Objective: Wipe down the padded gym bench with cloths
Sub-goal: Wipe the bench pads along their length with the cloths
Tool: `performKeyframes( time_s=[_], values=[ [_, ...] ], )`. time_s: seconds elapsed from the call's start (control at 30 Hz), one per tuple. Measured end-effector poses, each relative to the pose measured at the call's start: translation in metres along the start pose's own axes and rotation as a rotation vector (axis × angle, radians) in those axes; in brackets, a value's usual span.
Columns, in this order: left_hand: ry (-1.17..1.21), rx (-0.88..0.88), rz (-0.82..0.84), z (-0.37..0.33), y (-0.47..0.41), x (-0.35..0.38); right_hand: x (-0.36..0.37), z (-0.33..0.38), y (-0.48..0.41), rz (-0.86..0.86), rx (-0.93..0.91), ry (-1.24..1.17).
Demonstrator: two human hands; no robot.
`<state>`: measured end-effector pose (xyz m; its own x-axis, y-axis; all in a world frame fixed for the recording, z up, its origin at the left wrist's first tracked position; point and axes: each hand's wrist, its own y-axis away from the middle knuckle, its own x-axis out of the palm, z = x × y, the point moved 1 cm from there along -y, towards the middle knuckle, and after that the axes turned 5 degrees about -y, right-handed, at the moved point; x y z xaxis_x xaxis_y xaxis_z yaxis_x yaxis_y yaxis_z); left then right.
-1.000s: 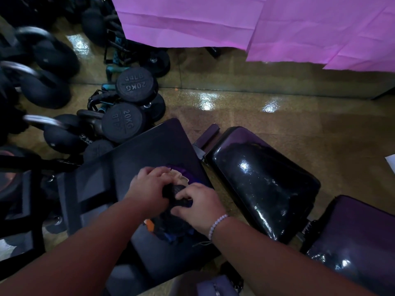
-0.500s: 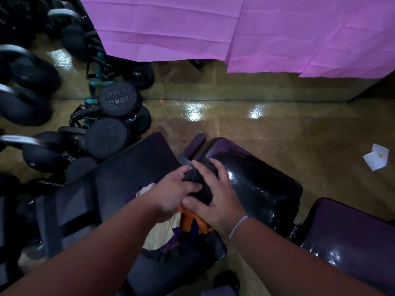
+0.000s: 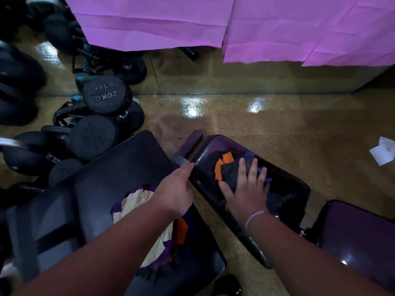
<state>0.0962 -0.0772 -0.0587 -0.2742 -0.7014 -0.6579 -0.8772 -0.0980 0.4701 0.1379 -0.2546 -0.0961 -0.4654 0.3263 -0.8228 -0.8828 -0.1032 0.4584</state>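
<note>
The glossy black padded bench lies at the centre right, angled toward the far left. A dark cloth with orange and blue patches lies on the pad's far half. My right hand presses flat on that cloth with its fingers spread. My left hand rests against the pad's left edge, fingertips touching it, with nothing in it. A pile of cream, orange and purple cloths sits on a second black pad to the left, partly hidden under my left forearm.
Black 20 kg dumbbells and kettlebells crowd the floor at the left. Pink sheets hang along the far side. A white paper scrap lies on the shiny floor at the right. Another dark pad is at the lower right.
Both hands lifted a dark cloth from the pile on the left pad and carried it right. My right hand now presses it on the bench; my left hand has let go.
</note>
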Motion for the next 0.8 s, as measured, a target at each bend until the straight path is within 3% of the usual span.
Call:
performKeyframes(
  time_s=[0.27, 0.43, 0.57, 0.63, 0.73, 0.8],
  values=[
    [-0.09, 0.026, -0.037, 0.004, -0.009, -0.005, -0.001, 0.013, -0.038, -0.106, -0.131, 0.018],
    [-0.213, -0.004, 0.065, -0.003, -0.019, -0.008, -0.017, 0.03, -0.064, -0.085, -0.111, -0.001],
    [-0.306, -0.012, 0.062, -0.01, -0.019, -0.013, 0.018, 0.038, -0.014, -0.189, -0.487, 0.175],
    [-0.365, 0.023, 0.042, -0.011, -0.019, -0.011, 0.034, 0.025, 0.006, -0.191, -0.57, 0.246],
    [-0.384, 0.02, 0.051, -0.012, -0.019, -0.008, 0.042, -0.015, 0.014, -0.185, -0.524, 0.254],
    [-0.383, 0.014, 0.059, -0.013, -0.018, -0.008, 0.042, -0.044, 0.015, -0.18, -0.401, 0.196]
  ],
)
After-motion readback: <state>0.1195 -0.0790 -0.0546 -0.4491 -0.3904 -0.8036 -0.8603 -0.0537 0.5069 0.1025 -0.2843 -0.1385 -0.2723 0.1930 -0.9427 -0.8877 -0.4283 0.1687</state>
